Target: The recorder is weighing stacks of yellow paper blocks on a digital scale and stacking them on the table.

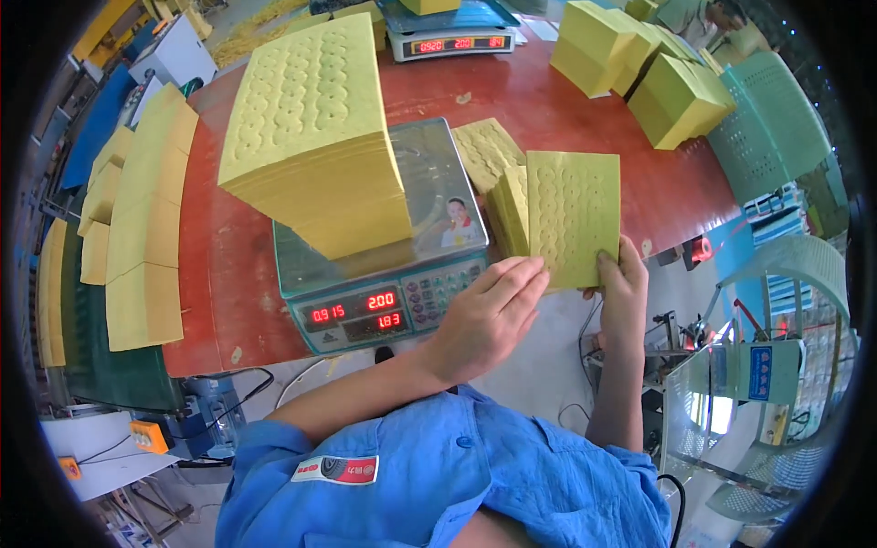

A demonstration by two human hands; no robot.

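Note:
A tall stack of yellow embossed sheets [315,137] rests on the pan of a digital scale [384,274] with red displays. My right hand [624,292] holds a small bundle of the same yellow sheets [571,215] upright by its lower right corner, just right of the scale. My left hand [489,315] reaches across, its fingertips touching the bundle's lower left edge in front of the scale's keypad. A few more yellow sheets [486,151] lie on the red table [585,119] behind the bundle.
Rows of yellow stacks [137,219] line the table's left edge. More stacks [639,68] sit at the back right beside a green plastic crate [772,123]. A second scale [448,32] stands at the back. Cables and a white basket [776,365] are at the right.

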